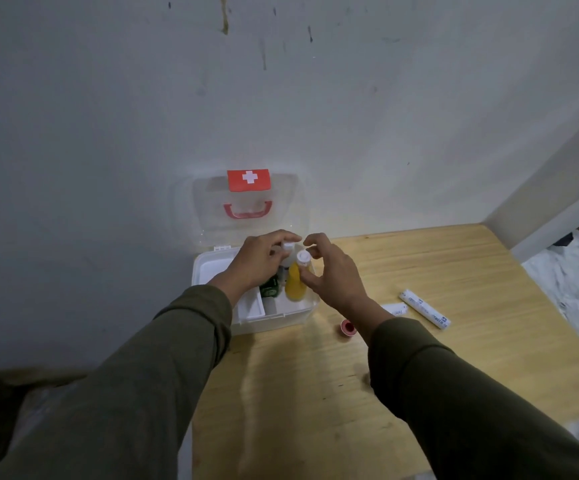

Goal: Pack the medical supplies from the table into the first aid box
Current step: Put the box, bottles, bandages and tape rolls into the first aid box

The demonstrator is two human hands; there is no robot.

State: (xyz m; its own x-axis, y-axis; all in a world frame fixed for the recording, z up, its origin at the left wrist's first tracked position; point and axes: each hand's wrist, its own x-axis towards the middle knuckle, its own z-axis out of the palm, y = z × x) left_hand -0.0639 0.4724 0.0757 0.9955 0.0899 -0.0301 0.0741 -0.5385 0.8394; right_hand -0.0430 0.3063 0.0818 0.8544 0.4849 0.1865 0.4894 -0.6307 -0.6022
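The white first aid box (212,268) stands open at the table's far left corner, its clear lid (250,206) with a red cross label leaning against the wall. Inside stand a yellow bottle (296,282) with a white cap, a green packet (270,288) and a white-capped bottle (287,246). My left hand (258,261) is over the box, fingers closed on the white-capped bottle. My right hand (333,271) hovers beside the yellow bottle, fingers spread around its cap, thumb touching its neck. On the table lie a red tape roll (347,327) and two wrapped bandage rolls (424,309), (396,310).
The wooden table (316,393) sits against a grey wall. Its right edge runs beside a pale floor covering (572,282). A dark bundle (11,393) lies low at the left, off the table.
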